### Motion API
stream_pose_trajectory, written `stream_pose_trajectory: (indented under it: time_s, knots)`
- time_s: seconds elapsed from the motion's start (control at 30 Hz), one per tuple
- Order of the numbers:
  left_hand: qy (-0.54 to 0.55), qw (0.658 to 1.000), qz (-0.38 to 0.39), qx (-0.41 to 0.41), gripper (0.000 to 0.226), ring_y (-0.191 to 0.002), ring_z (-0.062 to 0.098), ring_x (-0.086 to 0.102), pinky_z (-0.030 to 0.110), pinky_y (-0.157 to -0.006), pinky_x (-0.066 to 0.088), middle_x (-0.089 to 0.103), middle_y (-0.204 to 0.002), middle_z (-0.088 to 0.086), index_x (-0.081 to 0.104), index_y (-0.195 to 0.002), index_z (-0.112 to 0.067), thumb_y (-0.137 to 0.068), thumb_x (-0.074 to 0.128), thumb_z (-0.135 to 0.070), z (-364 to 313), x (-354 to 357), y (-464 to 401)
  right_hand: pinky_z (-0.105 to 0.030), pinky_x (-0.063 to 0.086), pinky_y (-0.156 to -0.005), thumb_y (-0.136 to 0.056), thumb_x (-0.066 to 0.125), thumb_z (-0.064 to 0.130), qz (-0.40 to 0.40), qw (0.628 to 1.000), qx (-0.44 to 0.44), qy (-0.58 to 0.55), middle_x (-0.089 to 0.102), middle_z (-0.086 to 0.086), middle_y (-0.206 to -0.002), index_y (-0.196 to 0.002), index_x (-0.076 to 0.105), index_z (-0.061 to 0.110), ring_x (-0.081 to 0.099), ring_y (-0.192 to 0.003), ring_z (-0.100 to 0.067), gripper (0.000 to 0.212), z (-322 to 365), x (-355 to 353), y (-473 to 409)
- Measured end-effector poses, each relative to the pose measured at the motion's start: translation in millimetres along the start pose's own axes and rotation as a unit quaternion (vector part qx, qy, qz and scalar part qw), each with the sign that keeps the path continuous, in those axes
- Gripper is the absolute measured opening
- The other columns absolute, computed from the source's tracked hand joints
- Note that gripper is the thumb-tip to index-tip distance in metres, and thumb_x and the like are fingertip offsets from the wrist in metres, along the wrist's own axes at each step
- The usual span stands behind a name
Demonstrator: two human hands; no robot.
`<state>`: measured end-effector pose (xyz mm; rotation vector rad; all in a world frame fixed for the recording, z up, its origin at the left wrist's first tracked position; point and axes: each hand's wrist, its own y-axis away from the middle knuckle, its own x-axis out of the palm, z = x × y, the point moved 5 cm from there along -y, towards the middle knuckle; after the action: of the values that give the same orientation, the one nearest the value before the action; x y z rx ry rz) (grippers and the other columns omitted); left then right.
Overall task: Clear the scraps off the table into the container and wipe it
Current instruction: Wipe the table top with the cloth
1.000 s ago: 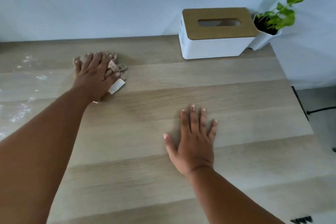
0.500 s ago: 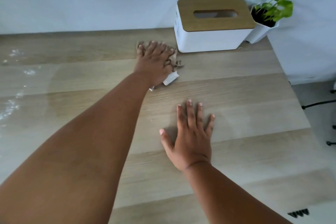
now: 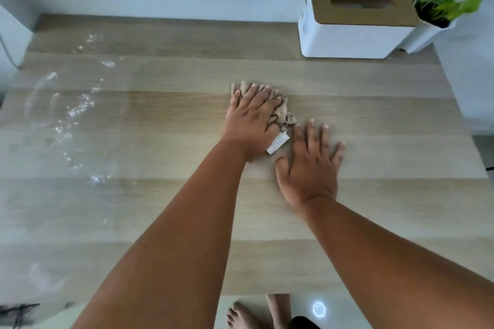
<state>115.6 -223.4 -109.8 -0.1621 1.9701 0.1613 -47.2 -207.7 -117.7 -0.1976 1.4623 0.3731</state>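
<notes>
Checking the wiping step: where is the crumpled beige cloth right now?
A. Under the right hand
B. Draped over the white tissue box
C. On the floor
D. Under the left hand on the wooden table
D: the left hand presses the crumpled beige cloth onto the wooden table; the right hand lies flat beside it.

- Table [image 3: 374, 115]: bears everything listed.
- Tissue box [image 3: 355, 21]: far right corner, against the wall.
- Potted plant [image 3: 441, 10]: just right of the tissue box, touching it.
- Cloth [image 3: 280, 112]: mid-table, under left hand [image 3: 254, 120].
- Right hand [image 3: 310, 165]: flat on table, just right of the cloth.
- Wet streaks [image 3: 77, 112]: left part of table.
</notes>
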Motion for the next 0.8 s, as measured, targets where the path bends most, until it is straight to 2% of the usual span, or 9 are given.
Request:
stream_pose_trajectory:
  time_s: [0.27, 0.37, 0.47, 0.63, 0.8]
  knots:
    - [-0.008, 0.996, -0.030, -0.087, 0.067, -0.160, 0.017, -0.001, 0.045, -0.128, -0.005, 0.013, -0.173, -0.005, 0.028, -0.161, -0.034, -0.097, 0.042, -0.048, 9.2, 6.1, 88.7, -0.067, 0.000, -0.123, -0.085, 0.026, 0.055, -0.011, 1.000, 0.003, -0.008, 0.012, -0.007, -0.173, -0.161, 0.027, 0.022, 0.001, -0.159, -0.035, 0.084, 1.0, -0.3, 1.0]
    - [-0.013, 0.993, -0.026, -0.112, 0.072, -0.160, 0.016, -0.004, 0.045, -0.128, -0.006, 0.010, -0.173, -0.006, 0.025, -0.162, -0.035, -0.092, 0.033, -0.049, 13.9, 4.5, 124.8, -0.066, -0.001, -0.124, -0.084, 0.027, 0.053, -0.002, 1.000, 0.002, -0.017, 0.011, -0.007, -0.173, -0.162, 0.027, 0.022, 0.002, -0.159, -0.034, 0.084, 3.4, -0.9, -0.3]
    - [-0.010, 0.989, -0.045, -0.140, 0.074, -0.160, 0.017, 0.001, 0.042, -0.128, -0.006, 0.014, -0.172, -0.005, 0.030, -0.161, -0.035, -0.088, 0.033, -0.048, 17.6, -0.8, 166.8, -0.063, 0.001, -0.125, -0.083, 0.029, 0.045, 0.005, 1.000, -0.006, -0.024, 0.015, -0.008, -0.172, -0.161, 0.030, 0.019, 0.006, -0.159, -0.035, 0.082, 5.4, -5.5, 4.6]
    - [0.008, 0.979, -0.054, -0.194, 0.073, -0.160, 0.017, -0.001, 0.045, -0.129, -0.003, 0.013, -0.173, -0.005, 0.029, -0.161, -0.034, -0.089, 0.041, -0.044, 24.5, -0.8, 236.1, -0.058, 0.007, -0.127, -0.092, 0.041, 0.036, 0.015, 0.998, -0.044, -0.038, 0.019, -0.015, -0.170, -0.158, 0.034, 0.008, 0.012, -0.157, -0.039, 0.072, 12.8, -6.2, 32.9]
    - [0.002, 0.972, -0.043, -0.231, 0.074, -0.159, 0.015, -0.008, 0.044, -0.128, -0.006, 0.005, -0.173, -0.006, 0.023, -0.163, -0.036, -0.092, 0.039, -0.047, 27.1, 2.3, 281.7, -0.058, 0.006, -0.127, -0.097, 0.043, 0.037, 0.030, 0.992, -0.115, -0.031, 0.021, -0.020, -0.169, -0.158, 0.034, 0.004, 0.011, -0.156, -0.043, 0.070, 34.2, 2.1, 82.7]
